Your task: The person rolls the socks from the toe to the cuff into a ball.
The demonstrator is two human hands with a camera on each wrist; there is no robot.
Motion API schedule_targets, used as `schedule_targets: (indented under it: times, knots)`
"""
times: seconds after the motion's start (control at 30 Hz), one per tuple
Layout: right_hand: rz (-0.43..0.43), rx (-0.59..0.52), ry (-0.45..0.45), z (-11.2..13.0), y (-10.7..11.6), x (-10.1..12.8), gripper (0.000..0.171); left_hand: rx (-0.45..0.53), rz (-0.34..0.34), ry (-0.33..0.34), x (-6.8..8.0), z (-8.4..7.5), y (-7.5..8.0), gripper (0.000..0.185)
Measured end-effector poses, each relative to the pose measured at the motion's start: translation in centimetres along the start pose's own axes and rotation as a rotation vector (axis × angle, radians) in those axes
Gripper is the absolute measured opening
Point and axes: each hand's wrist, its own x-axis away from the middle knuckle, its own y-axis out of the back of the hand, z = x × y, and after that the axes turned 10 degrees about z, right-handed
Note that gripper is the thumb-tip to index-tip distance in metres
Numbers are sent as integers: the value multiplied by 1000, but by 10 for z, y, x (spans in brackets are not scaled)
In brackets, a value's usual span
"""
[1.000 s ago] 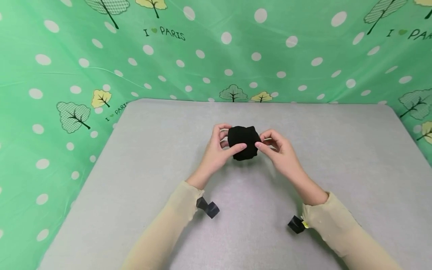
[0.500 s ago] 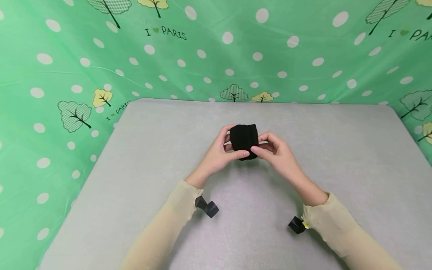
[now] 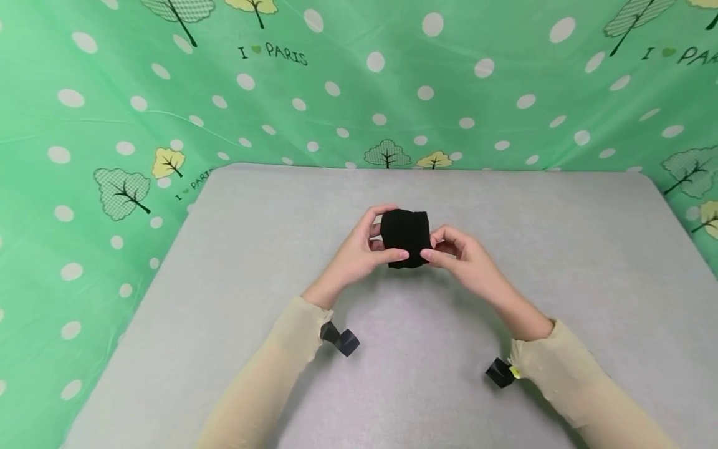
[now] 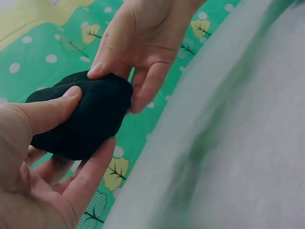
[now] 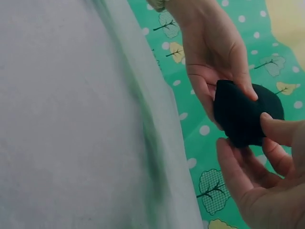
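Observation:
Between both hands, over the table's far half, is a compact black bundle of soft fabric, folded to a rough square; its exact kind cannot be made out. The left hand grips its left side, thumb across the near face and fingers behind. At the lower right edge the right hand pinches it between thumb and curled fingers. In the left wrist view the bundle looks rounded, with a fold along its top. The right wrist view shows both thumbs pressing the bundle from opposite sides.
A grey tabletop lies beneath the hands. Green polka-dot cloth printed with trees hangs behind it and to the sides. Small black wrist devices stick out from the beige sleeves.
The bundle has turned slightly, and the ridge that showed along its right side is now out of sight. The thumbs have shifted a little on it; both forearms have moved slightly outward.

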Motion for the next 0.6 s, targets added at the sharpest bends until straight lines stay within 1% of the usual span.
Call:
schedule_targets:
  times: [0.07,0.13,0.2,0.27,0.33,0.43,0.6]
  knots:
    - [-20,-38,-24,1,0,-1,23,-32,-3,30,-2,-2,-1,70]
    - [-43,-78,-38,1,1,-2,36,-61,-5,47,-4,-3,-2,64]
    - [-54,-100,-38,2,1,-3,51,-85,1,49,-5,-4,-3,59]
    - [-54,-97,-34,3,3,-6,58,-99,11,42,-8,-3,-4,55]
    - [-51,-81,-35,3,4,-8,57,-115,19,36,-9,-3,-4,55]
    - [-65,-46,-61,2,5,-12,52,-136,26,30,-11,0,-4,60]
    - [-93,-39,-96,0,9,-18,50,-168,34,47,-14,2,-4,68]
